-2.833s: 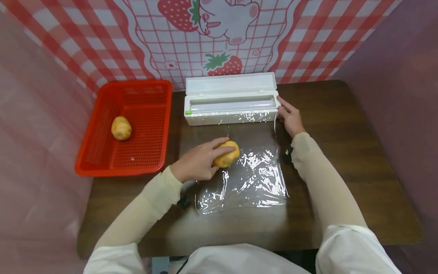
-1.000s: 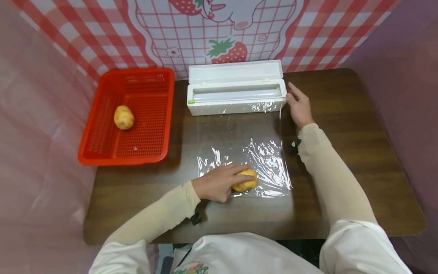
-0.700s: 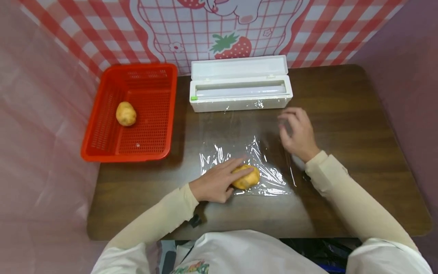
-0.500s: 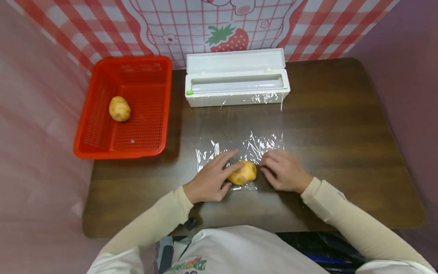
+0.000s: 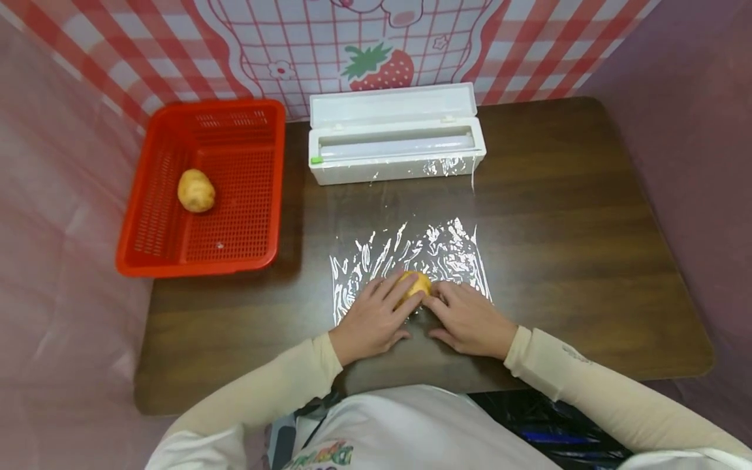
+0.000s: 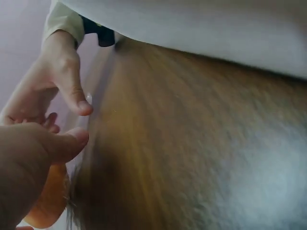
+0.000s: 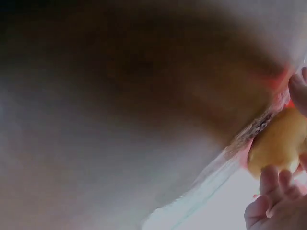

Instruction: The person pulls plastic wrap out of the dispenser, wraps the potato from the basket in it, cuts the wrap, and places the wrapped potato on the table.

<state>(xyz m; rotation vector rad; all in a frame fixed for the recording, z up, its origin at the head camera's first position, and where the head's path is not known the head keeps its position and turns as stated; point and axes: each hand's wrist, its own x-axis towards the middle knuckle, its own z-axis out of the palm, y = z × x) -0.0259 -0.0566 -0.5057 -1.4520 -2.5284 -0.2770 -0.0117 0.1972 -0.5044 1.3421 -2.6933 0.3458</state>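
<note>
So we've got both hands on the potato (image 5: pixel 413 286) now, sitting at the near edge of the cling film sheet (image 5: pixel 411 258) on the surface (image 5: pixel 587 248). Our left hand (image 5: pixel 376 316) lies over it with fingers loosely curved round its left side; our right hand (image 5: pixel 467 316) has come over from the cling film dispenser (image 5: pixel 396 140) and its fingertips meet the potato's right side. Looks like wrapping can start. Compared with earlier, the potato got dragged toward us and the sheet is free of the box. Second potato (image 5: pixel 196 190) stays in the red basket (image 5: pixel 200 258).
</note>
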